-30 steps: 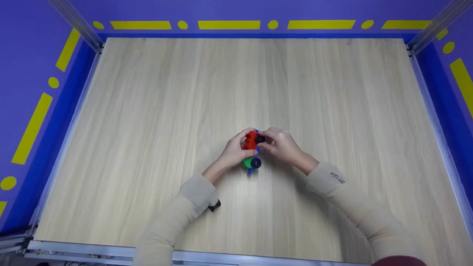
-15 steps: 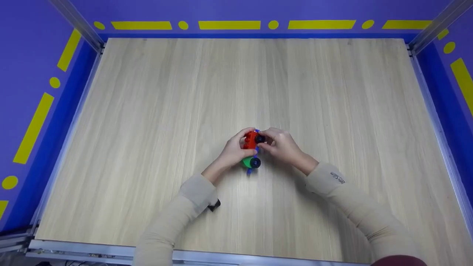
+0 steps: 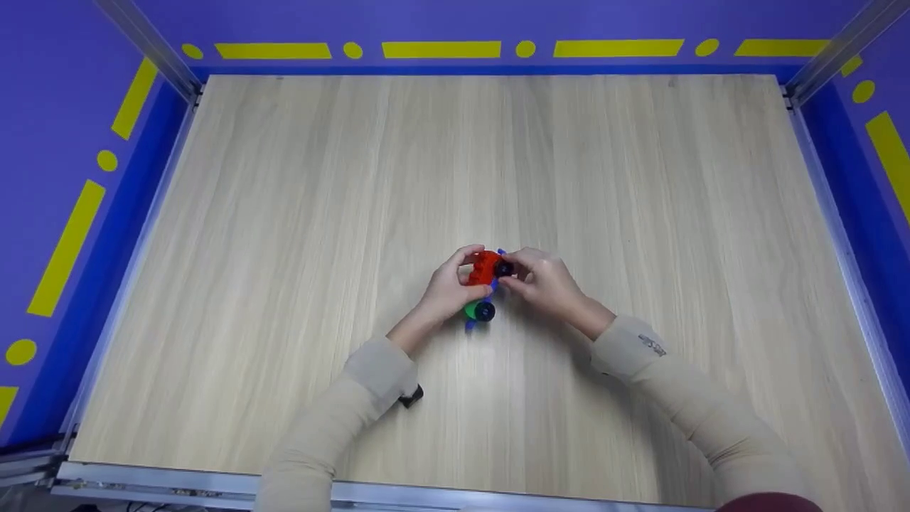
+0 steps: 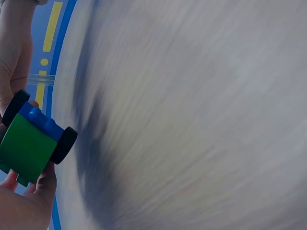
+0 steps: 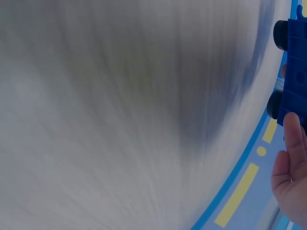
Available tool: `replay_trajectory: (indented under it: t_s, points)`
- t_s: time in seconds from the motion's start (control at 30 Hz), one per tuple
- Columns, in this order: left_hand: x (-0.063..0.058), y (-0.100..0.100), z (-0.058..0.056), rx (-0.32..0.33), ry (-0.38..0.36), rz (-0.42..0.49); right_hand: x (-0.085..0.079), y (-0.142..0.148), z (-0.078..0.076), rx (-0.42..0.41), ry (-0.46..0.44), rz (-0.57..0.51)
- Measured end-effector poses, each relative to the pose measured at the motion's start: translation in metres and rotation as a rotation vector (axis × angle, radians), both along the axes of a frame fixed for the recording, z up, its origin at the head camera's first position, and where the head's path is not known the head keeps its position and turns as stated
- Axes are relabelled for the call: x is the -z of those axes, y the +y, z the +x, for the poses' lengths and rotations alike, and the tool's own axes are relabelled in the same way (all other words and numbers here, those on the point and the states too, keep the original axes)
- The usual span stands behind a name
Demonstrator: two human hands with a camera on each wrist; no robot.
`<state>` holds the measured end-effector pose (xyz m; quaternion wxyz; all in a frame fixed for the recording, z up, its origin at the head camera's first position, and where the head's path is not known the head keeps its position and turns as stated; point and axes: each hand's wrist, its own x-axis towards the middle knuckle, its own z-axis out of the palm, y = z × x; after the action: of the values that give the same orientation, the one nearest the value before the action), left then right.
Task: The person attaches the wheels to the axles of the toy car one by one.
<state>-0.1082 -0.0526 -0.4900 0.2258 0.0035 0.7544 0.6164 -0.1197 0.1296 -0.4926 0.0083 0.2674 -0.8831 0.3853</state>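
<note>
A toy wagon made of blocks is tilted on its side between both hands. Its red block (image 3: 483, 268) has studs facing left, and a green block (image 4: 29, 143) sits at the nearer end. The blue chassis (image 5: 293, 91) carries black wheels (image 3: 485, 311) and a hook at one end. My left hand (image 3: 445, 290) grips the wagon from the left, thumb on the near side of the red part. With thumb and fingers, my right hand (image 3: 546, 279) pinches the wagon at its far black wheel. The fingers cover part of that wheel.
A pale wood-grain tabletop (image 3: 341, 213) lies beneath the hands. Blue walls (image 3: 441, 21) with yellow dashes and dots stand at the back and both sides. A metal rail (image 3: 426, 494) runs along the front edge. A small black object (image 3: 411, 397) shows at the left cuff.
The wagon has turned slightly, its near end swinging left and its far end a little right. Both hands keep their hold and have barely shifted.
</note>
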Motion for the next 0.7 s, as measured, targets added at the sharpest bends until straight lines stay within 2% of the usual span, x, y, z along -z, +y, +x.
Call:
replay_trajectory:
  t_s: [0.1,0.17,0.37,0.7]
  points:
    - [0.001,0.001,0.0,-0.035,0.002,-0.021,0.003,0.001,0.001,0.007,0.036,-0.008]
    - [0.009,0.001,-0.001,-0.057,0.014,-0.033,0.005,0.002,0.001,0.013,0.055,-0.007]
    - [0.008,0.001,-0.001,-0.096,-0.006,-0.047,0.01,0.003,0.003,0.024,0.084,-0.018]
    - [0.009,0.0,-0.001,-0.085,0.022,-0.118,0.014,0.004,0.004,0.013,0.133,-0.06]
